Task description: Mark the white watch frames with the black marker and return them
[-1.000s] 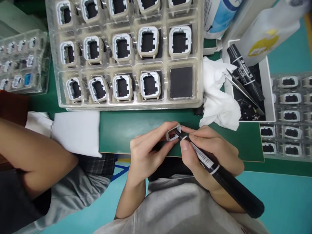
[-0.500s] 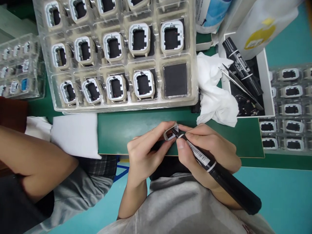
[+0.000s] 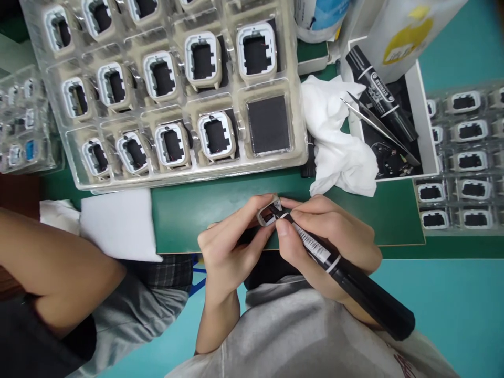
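Note:
Pinched between the thumb and fingers of my left hand [image 3: 232,247] is a small pale square watch-case frame [image 3: 261,216], tilted so its opening shows. My right hand [image 3: 331,231] grips a thick black marker pen [image 3: 366,294] with a white barcode label. The pen's tip sits inside the frame's opening, at its inner edge; whether it touches is too small to tell. A fingertip of the right hand reaches the frame's upper edge. Both hands are just above the front part of the green table [image 3: 189,215].
A clear plastic tray [image 3: 185,176] of similar frames lies ahead, one pocket bare. To the right are crumpled white tissue [image 3: 338,147], tweezers [image 3: 381,131], another marker [image 3: 381,89] in a white box [image 3: 433,152], and more trays [image 3: 449,176]. Another person's arm [image 3: 59,268] is at left.
The view has shifted slightly, so the tray and box appear moved. My hands keep the same hold, with the pen tip still inside the frame.

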### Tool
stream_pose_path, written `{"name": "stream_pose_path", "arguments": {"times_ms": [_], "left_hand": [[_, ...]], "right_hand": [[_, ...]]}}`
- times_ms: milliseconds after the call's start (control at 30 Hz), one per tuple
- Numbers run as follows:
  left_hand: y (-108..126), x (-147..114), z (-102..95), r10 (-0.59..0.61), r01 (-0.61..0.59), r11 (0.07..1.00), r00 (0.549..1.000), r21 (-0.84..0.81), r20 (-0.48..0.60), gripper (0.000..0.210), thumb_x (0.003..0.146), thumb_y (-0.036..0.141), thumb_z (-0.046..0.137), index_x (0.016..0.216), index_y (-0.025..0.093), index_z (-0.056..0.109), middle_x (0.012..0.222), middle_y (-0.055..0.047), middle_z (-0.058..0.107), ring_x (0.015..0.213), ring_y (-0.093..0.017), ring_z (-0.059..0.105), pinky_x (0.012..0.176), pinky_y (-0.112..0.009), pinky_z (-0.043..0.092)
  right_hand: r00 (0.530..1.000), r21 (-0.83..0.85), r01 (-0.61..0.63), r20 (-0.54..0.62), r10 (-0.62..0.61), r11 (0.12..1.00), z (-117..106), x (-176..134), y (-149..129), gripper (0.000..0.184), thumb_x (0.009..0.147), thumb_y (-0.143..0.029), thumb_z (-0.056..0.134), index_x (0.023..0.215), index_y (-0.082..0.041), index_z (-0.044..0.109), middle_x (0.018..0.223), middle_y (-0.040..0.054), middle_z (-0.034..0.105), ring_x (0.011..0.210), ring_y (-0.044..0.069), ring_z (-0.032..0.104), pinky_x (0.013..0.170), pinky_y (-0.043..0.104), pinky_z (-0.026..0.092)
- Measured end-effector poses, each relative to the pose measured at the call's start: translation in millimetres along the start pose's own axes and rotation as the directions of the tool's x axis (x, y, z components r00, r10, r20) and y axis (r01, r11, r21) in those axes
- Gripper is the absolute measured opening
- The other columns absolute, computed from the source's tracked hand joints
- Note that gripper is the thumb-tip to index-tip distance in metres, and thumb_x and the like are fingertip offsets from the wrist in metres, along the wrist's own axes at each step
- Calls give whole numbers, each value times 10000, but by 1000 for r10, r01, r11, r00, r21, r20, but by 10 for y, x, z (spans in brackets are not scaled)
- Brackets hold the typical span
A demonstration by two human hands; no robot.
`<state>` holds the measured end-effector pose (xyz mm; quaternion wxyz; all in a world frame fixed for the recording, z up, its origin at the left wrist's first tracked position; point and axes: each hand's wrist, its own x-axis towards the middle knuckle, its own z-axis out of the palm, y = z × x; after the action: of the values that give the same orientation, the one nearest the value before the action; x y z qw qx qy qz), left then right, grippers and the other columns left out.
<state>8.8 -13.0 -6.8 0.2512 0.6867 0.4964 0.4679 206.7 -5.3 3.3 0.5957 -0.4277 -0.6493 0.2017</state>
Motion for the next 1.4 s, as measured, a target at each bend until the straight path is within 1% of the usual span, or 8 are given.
{"name": "stream_pose_path", "arguments": {"times_ms": [233, 367, 533, 633, 767, 967, 1200, 1400], "left_hand": [[-13, -2, -15, -2, 2, 1000, 1000, 11, -2, 388, 1168, 271, 989, 1545, 360, 963, 1293, 9, 1014, 919, -223, 970, 871, -312, 811], [1, 15, -20, 12, -12, 1000, 1000, 13, -9, 396, 1168, 245, 984, 1547, 356, 965, 1284, 13, 1015, 915, -212, 971, 881, -297, 808], [11, 26, -20, 16, -16, 1000, 1000, 24, -1, 397, 1169, 221, 969, 1543, 356, 964, 1288, 20, 1017, 907, -190, 972, 876, -257, 799], [8, 29, -23, 16, -15, 999, 1000, 32, -4, 352, 1181, 247, 956, 1520, 342, 972, 1271, 6, 1017, 902, -204, 971, 885, -279, 814], [6, 34, -24, 43, -43, 998, 999, 39, 0, 384, 1171, 236, 968, 1541, 339, 964, 1274, 1, 1016, 902, -203, 974, 878, -275, 819], [-13, 37, -30, 70, -70, 995, 998, 78, -6, 404, 1168, 205, 962, 1552, 334, 959, 1268, -1, 1019, 900, -199, 977, 873, -267, 816], [-33, 40, -49, 22, -22, 999, 1000, -31, 19, 550, 1100, 206, 1050, 1623, 329, 931, 1279, -9, 1016, 963, -218, 1000, 894, -261, 823], [-34, 41, -55, 23, -20, 998, 999, -65, 36, 550, 1115, 211, 1031, 1642, 318, 921, 1239, -5, 1019, 979, -232, 1013, 935, -274, 842]], "right_hand": [[1000, -18, -1, 6, 1, 1000, 21, 0, -6, 244, 1105, -107, 917, 1109, -336, 832, 1042, 5, 942, 982, 270, 1002, 861, 372, 905], [1000, -4, 8, -13, -8, 1000, 43, -2, -7, 240, 1089, -89, 914, 1094, -310, 822, 1016, 14, 925, 969, 261, 995, 884, 355, 899], [1000, -11, -3, -24, 3, 1000, 49, -6, 3, 235, 1104, -117, 902, 1082, -336, 818, 1029, 1, 929, 961, 251, 989, 859, 342, 887], [1000, -3, 7, -19, -7, 1000, 45, -6, 11, 261, 1081, -90, 913, 1066, -326, 803, 1016, -6, 920, 958, 239, 985, 882, 326, 880], [1000, 3, 15, -20, -15, 1000, 49, -14, 4, 302, 1035, -30, 934, 1097, -296, 804, 1032, 16, 921, 974, 253, 987, 915, 334, 879], [998, -19, -17, -58, 15, 1000, 87, -16, -64, 265, 1082, -13, 891, 1059, -252, 778, 1009, 40, 902, 979, 237, 982, 971, 307, 864], [1000, 5, -22, -22, 22, 1000, 43, -2, -80, 279, 1067, 0, 903, 1059, -253, 785, 1015, 42, 909, 1028, 260, 997, 984, 314, 868], [998, -17, -34, -54, 33, 999, 68, -9, -88, 252, 1071, -44, 915, 1065, -264, 793, 1038, 43, 925, 978, 244, 984, 914, 302, 856]]}}
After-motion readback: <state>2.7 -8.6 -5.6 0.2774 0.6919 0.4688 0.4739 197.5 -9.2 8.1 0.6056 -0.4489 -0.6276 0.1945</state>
